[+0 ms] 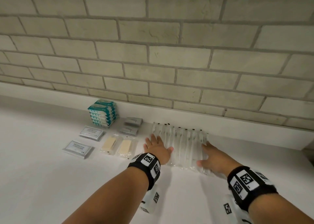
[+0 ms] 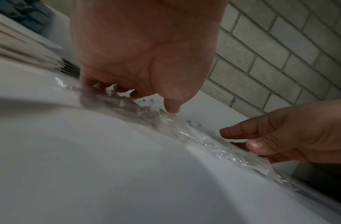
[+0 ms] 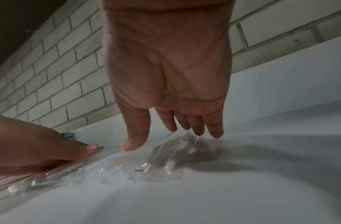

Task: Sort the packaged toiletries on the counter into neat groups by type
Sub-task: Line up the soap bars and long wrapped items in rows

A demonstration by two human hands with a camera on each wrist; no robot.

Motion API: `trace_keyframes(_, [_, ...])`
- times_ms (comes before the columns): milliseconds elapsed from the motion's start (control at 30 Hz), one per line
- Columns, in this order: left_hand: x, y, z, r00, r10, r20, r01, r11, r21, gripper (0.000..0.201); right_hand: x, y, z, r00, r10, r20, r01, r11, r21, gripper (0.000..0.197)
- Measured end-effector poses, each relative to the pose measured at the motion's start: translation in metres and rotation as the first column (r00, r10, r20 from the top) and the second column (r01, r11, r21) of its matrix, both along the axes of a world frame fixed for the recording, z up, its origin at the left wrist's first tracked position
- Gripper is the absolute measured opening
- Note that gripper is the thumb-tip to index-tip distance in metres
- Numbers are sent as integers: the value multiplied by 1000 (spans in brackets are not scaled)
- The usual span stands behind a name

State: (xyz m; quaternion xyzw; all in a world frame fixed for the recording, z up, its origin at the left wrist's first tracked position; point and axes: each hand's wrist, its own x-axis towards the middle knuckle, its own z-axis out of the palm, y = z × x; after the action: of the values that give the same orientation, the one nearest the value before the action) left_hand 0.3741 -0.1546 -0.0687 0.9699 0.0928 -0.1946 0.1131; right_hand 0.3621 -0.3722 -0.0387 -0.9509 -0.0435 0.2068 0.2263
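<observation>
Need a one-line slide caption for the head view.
Both hands, left hand and right hand, flank a row of clear packets on the white counter, beside already grouped toiletries.

"SHAMPOO WITH CONDITIONER" on the grey sachets [image 1: 78, 148]

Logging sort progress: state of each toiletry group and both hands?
clear packets: overlapping row, a hand at each end
teal packs: stacked by wall
shampoo sachets: two flat piles
grey sachets: two piles
cream packets: side by side
left hand: open
right hand: open
</observation>
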Motion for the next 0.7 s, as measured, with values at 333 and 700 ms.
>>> trace_keyframes(333, [0, 5, -1, 999, -24, 42, 24, 1000, -14, 80, 0, 0, -1, 998, 61, -8, -61, 997, -41, 82])
trace_keyframes(700, [-87, -48, 40, 870, -423, 251, 470, 866, -170, 58, -79, -89, 45, 991, -109, -73, 111, 994, 23, 62])
